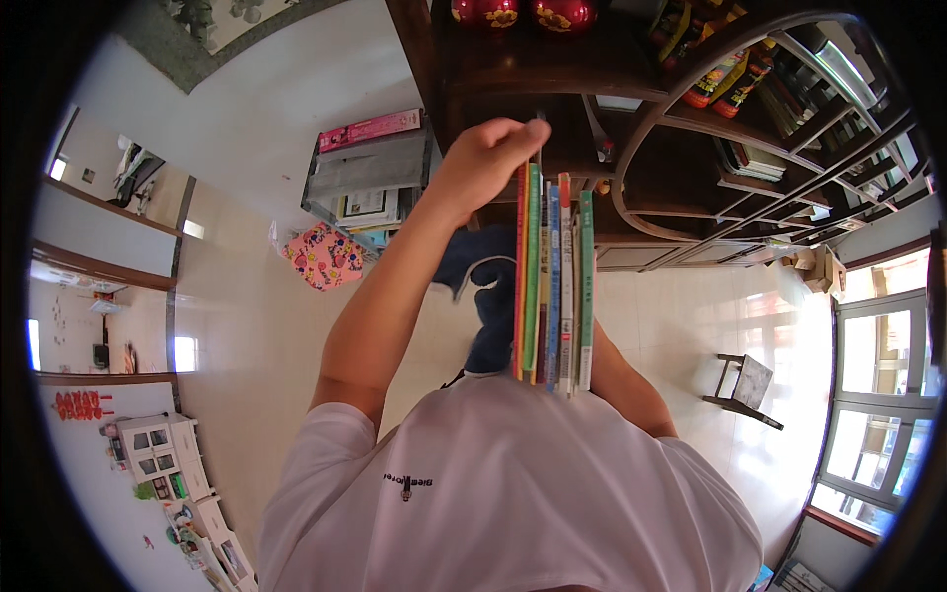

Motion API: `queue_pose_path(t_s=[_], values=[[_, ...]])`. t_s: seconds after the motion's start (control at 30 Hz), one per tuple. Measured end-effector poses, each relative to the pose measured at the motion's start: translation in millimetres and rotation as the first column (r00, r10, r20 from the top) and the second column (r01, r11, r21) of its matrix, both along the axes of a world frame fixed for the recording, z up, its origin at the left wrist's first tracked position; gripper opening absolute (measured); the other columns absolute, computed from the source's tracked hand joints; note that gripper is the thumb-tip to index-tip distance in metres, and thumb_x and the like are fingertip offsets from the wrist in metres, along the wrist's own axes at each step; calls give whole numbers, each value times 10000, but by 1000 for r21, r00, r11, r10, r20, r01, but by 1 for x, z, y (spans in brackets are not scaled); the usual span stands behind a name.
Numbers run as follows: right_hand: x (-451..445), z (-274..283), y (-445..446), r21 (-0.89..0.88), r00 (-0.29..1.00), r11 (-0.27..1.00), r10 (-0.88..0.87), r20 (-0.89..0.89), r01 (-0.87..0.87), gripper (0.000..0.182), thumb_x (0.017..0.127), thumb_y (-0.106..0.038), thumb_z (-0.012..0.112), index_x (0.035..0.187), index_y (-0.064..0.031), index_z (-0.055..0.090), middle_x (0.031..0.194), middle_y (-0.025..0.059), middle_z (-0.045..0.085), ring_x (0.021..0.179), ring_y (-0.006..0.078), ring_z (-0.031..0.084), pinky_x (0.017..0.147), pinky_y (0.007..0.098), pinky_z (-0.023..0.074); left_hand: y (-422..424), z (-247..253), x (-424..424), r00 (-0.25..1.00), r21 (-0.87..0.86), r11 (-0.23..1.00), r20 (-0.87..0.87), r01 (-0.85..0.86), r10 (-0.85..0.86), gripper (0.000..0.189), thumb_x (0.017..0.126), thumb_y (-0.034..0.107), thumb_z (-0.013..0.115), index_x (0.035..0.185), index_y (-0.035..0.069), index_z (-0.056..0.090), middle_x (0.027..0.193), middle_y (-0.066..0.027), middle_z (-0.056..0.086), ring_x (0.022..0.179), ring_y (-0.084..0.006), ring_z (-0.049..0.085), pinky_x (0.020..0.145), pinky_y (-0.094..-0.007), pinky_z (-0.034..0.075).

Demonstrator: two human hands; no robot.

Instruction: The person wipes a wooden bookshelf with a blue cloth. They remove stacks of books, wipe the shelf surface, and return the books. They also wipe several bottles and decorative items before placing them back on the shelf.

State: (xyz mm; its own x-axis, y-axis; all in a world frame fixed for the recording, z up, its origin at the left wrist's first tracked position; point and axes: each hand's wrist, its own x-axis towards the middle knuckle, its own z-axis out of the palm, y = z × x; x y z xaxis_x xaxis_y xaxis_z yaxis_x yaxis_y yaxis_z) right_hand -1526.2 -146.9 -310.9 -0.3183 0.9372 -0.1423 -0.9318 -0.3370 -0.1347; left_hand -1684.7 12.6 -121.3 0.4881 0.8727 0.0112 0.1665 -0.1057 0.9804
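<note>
A row of several thin books stands in front of my chest with the spines up. Their covers show red, yellow, green, blue and white edges. My left hand is at the far left end of the row, fingers curled and thumb against the index finger. A thin edge shows just below the thumb, but whether the fingers pinch it is unclear. My right forearm runs behind the books, which hide the right hand from view.
Ahead rises a dark wooden shelf unit with a curved lattice, red jars and more books. To its left are a file rack and a pink patterned bag. A small stool stands on the tiled floor at right.
</note>
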Motion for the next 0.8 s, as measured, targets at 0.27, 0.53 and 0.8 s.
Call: queue_pose_path(t_s=[0.27, 0.53, 0.8], values=[[10, -34, -9, -51, 996, 999, -8, -88, 4, 807, 946, -687, 571, 1472, -74, 573, 1388, 188, 657, 1179, 351, 689, 1010, 523, 574, -14, -40, 52, 952, -201, 978, 282, -60, 116, 332, 1005, 363, 693, 1008, 34, 736, 827, -27, 700, 780, -102, 655, 718, -271, 515], [39, -51, -24, 12, 995, 1000, 14, -98, -13, 934, 914, -772, 549, 1573, -114, 461, 1507, 189, 562, 1310, 394, 600, 1103, 565, 496, -48, -44, 69, 835, -411, 903, 449, -122, 317, 194, 1016, 191, 662, 1067, 25, 751, 923, -40, 738, 813, -121, 699, 758, -265, 552], [44, -1, 18, -11, 1000, 1000, -26, -6, 26, 756, 1008, -673, 441, 1469, -89, 569, 1339, 169, 680, 1146, 345, 696, 995, 495, 583, -42, -29, 80, 686, -532, 845, 633, 51, 357, 226, 1024, 236, 639, 1064, 29, 720, 894, -51, 715, 779, -127, 669, 732, -296, 541]])
